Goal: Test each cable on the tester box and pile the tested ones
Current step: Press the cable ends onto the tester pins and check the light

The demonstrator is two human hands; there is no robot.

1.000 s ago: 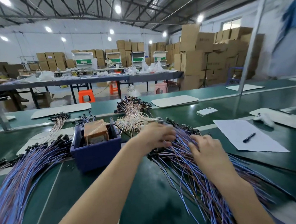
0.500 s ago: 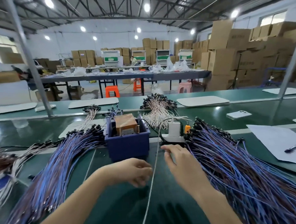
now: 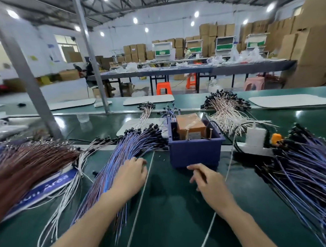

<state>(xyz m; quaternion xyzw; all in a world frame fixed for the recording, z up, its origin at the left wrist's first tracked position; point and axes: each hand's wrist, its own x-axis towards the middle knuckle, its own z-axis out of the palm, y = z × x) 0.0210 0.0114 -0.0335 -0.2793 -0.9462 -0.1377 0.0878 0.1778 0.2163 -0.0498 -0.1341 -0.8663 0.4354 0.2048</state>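
The tester box, brown, sits inside a blue bin at the middle of the green belt. A fanned pile of blue cables lies left of the bin. My left hand rests on that pile's right edge, fingers curled down and hidden, so any hold is unclear. A larger heap of blue cables lies at the right. My right hand hovers just in front of the bin, fingers loose and spread, holding nothing that I can make out. A thin white cord runs under it.
Brown-red cables and several white cables lie far left over a blue sign. A white power strip with an orange plug sits right of the bin. Pale cables lie behind. A metal post rises at left.
My view swung left. Both hands left the right heap; the left hand moved over to the left pile, and the right hand came in front of the bin.
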